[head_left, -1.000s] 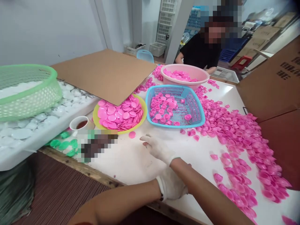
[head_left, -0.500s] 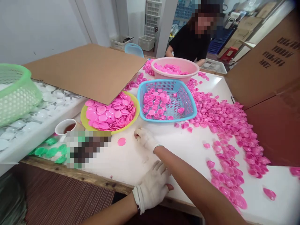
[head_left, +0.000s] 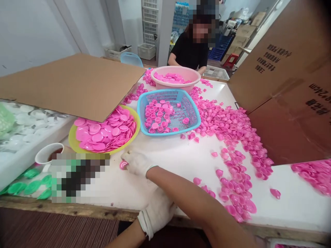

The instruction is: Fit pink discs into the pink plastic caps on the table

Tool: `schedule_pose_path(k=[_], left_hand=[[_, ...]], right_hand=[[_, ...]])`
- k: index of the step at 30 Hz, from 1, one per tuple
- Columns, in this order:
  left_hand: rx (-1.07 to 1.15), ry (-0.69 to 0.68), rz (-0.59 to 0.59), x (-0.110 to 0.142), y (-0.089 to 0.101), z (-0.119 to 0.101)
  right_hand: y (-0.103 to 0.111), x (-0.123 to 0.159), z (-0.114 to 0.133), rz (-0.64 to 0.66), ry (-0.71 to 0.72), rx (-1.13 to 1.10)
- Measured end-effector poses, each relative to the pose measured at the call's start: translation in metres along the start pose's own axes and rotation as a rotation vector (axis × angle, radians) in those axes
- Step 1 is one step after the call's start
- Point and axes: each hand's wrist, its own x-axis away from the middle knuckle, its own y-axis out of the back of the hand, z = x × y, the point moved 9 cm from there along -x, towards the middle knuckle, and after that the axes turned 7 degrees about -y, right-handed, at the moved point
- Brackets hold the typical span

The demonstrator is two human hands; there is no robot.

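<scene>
My right hand (head_left: 136, 162), in a white glove with bare fingertips, reaches across to the left over the white table. Its fingers are closed on the edge of a small round pink disc (head_left: 123, 165), just in front of the yellow basin (head_left: 137, 129) heaped with similar pink discs (head_left: 103, 132). Near the front edge of the table is my gloved left hand (head_left: 159, 210), partly under my right forearm. Its fingers are hidden and blurred, so whether it holds anything cannot be seen. Behind my right hand stands a blue basket (head_left: 186, 103) with pink cups (head_left: 159, 115) in it.
Pink cup-shaped pieces (head_left: 224, 120) spread over the right side, beside a tall cardboard box (head_left: 284, 103). A cardboard sheet (head_left: 77, 86) overhangs the yellow basin. A mug (head_left: 49, 153) and green pieces (head_left: 31, 182) lie left. Opposite, a person (head_left: 188, 51) sits behind a pink basin (head_left: 176, 83).
The view has turned to the right. My right hand has moved left onto the loose pink disc, which lay apart from it before. My left hand's fingers have slipped out of sight behind the forearm.
</scene>
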Motion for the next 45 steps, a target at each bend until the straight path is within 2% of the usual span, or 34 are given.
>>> schedule_pose_path(k=[3, 5, 7, 9, 11, 14, 18, 21, 24, 28, 34, 38, 40, 43, 45], left_hand=[[-0.133, -0.095, 0.049, 0.001, -0.001, -0.009], [-0.189, -0.089, -0.015, 0.004, 0.008, -0.007], [-0.163, 0.008, -0.129, 0.006, 0.023, 0.004], [-0.06, 0.157, -0.208, 0.005, 0.032, 0.019], [0.116, 0.304, -0.208, 0.001, 0.03, 0.033], [0.297, 0.446, -0.137, -0.012, 0.016, 0.044], [0.15, 0.458, -0.018, -0.03, 0.009, 0.047], [0.1, 0.51, 0.057, -0.033, 0.006, 0.054], [0.074, 0.538, 0.079, -0.035, 0.006, 0.057], [-0.035, 0.487, 0.109, -0.04, 0.008, 0.053], [-0.048, 0.357, 0.187, -0.042, 0.007, 0.045], [-0.133, 0.317, 0.165, -0.046, 0.01, 0.041], [-0.107, 0.31, 0.159, -0.047, 0.008, 0.04], [0.072, 0.369, 0.166, -0.042, 0.001, 0.046], [0.231, 0.418, 0.093, -0.038, 0.002, 0.054]], right_hand=[[0.023, 0.023, -0.035, -0.018, -0.083, -0.152], [0.046, 0.053, -0.067, -0.053, -0.176, -0.257], [0.07, 0.092, -0.097, -0.116, -0.261, -0.343], [0.083, 0.131, -0.121, -0.15, -0.331, -0.392], [0.078, 0.165, -0.142, -0.137, -0.46, -0.506], [0.049, 0.196, -0.161, -0.098, -0.631, -0.611], [0.015, 0.199, -0.166, -0.066, -0.683, -0.748], [0.002, 0.196, -0.166, -0.044, -0.693, -0.848], [0.0, 0.195, -0.164, -0.052, -0.651, -0.864], [0.002, 0.197, -0.164, -0.08, -0.625, -0.828], [-0.003, 0.193, -0.163, 0.091, -0.666, -0.989], [-0.005, 0.189, -0.164, 0.083, -0.658, -0.975], [-0.009, 0.19, -0.164, 0.094, -0.684, -0.945], [-0.012, 0.187, -0.161, 0.122, -0.703, -0.901], [-0.002, 0.179, -0.158, 0.107, -0.681, -0.864]])
